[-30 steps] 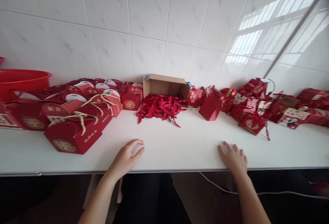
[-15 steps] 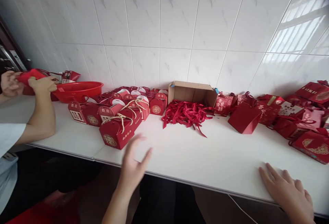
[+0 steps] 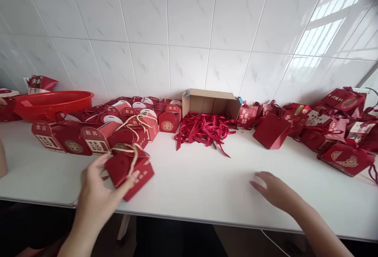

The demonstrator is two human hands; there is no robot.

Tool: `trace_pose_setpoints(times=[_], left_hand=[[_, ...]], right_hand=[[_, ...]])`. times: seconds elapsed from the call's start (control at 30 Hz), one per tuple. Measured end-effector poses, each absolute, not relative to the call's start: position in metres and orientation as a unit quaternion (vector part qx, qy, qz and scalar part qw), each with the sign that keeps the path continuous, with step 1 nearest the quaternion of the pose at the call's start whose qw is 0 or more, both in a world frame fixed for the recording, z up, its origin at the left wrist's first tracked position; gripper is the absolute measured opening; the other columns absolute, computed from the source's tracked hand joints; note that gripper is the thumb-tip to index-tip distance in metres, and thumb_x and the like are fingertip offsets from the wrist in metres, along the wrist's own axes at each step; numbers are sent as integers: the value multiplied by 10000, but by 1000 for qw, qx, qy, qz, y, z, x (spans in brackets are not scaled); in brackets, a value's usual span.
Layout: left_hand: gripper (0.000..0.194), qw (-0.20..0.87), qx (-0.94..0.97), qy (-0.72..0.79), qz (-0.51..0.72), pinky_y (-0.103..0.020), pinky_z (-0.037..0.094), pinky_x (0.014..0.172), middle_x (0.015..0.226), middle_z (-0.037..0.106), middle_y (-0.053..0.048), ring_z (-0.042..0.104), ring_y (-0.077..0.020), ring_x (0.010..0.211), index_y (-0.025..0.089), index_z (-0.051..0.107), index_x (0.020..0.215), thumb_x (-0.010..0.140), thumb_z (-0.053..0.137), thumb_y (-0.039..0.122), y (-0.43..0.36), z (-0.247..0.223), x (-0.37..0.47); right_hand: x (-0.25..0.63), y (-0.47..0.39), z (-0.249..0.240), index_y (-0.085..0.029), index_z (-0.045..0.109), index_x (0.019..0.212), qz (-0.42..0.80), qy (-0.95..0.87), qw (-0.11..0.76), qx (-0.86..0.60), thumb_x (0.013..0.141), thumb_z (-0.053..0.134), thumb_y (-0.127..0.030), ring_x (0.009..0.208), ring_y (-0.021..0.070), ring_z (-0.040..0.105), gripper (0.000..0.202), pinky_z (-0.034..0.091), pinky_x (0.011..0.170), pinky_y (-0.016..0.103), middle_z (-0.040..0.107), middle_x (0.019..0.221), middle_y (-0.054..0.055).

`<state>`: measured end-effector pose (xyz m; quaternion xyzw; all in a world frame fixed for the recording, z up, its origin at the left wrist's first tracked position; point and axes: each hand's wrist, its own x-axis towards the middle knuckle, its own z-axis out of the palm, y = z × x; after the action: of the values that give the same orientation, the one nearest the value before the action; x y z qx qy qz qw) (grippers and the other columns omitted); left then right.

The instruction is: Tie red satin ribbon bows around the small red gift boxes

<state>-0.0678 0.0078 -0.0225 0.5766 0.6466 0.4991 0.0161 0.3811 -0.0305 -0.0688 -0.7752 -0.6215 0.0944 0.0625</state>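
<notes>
My left hand (image 3: 99, 192) is closed around a red paper gift box (image 3: 136, 174) with a twisted gold cord handle. The thumb presses its near side while the fingers reach round its left end. The box is tilted close to the table's front edge. Over the white table's right half, my right hand (image 3: 271, 190) is open and holds nothing, thumb and fingers apart. Farther back lies a tangled pile of dark red ribbons (image 3: 203, 129), spilling from an open cardboard box (image 3: 211, 102). A plain red box (image 3: 272, 131) stands right of the ribbons.
Rows of red gift boxes (image 3: 96, 137) stand to the left, beside a red plastic basin (image 3: 56, 103). Filled, ribbon-tied boxes (image 3: 348, 158) crowd the right end. A tiled wall (image 3: 189, 21) backs the table. Part of another person's arm (image 3: 2, 158) shows at the left edge.
My left hand has moved left and taken hold of the front gift box, pulling it toward me. My right hand has lifted and shifted left. The view has turned slightly.
</notes>
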Motion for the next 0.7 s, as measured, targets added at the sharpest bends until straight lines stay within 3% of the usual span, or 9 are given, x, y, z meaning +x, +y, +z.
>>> trace_pose_setpoints(times=[0.13,0.23,0.3,0.37,0.47,0.57,0.63,0.7], left_hand=[[655,49,731,557,391,-414,535,848,1266,496,-100,571,-299,1107,256,354,1292,740,630,476,4,-19,-15],[620,34,757,598,261,-360,534,649,1210,485,-108,641,-274,886,259,416,1244,725,585,553,17,1,20],[633,55,757,624,187,-352,507,582,1129,483,-107,640,-272,787,238,469,1187,669,608,574,28,18,36],[639,94,762,622,154,-344,497,579,1064,477,-93,633,-287,803,238,513,1138,612,642,578,38,31,45],[718,163,762,606,157,-335,503,603,1015,486,-77,627,-307,873,285,529,1180,567,659,636,51,37,49],[807,204,738,615,189,-338,508,615,990,539,-75,644,-295,836,323,461,1295,599,608,704,61,27,43],[856,213,709,633,227,-352,513,651,1023,576,-93,648,-294,837,283,414,1345,624,586,709,67,15,37],[901,219,667,659,268,-385,517,720,1061,581,-120,642,-298,865,208,401,1353,631,579,716,71,4,31]], right_hand=[[327,44,-27,-118,592,1048,129,-632,69,-761,808,591,-454,988,331,601,413,463,787,395,597,1111,202],[312,94,-3,-140,616,770,158,-655,92,-733,732,688,-311,830,273,625,189,452,698,331,646,856,126],[311,116,16,-153,592,645,167,-673,131,-709,697,710,-277,750,242,617,178,437,664,307,622,695,73],[313,128,38,-161,605,682,154,-682,195,-688,762,638,-357,777,232,606,215,432,667,303,616,701,62],[314,128,73,-175,602,917,109,-644,412,-636,893,366,-470,974,232,568,379,443,736,314,608,897,77],[313,108,102,-208,577,959,111,-528,727,-426,859,394,-432,1009,222,568,306,451,751,328,565,907,51],[315,87,113,-240,571,921,132,-499,791,-328,834,439,-409,944,199,585,231,440,703,314,545,869,23],[321,64,119,-261,556,923,135,-484,803,-319,837,439,-436,834,171,582,227,395,616,292,532,847,11]])
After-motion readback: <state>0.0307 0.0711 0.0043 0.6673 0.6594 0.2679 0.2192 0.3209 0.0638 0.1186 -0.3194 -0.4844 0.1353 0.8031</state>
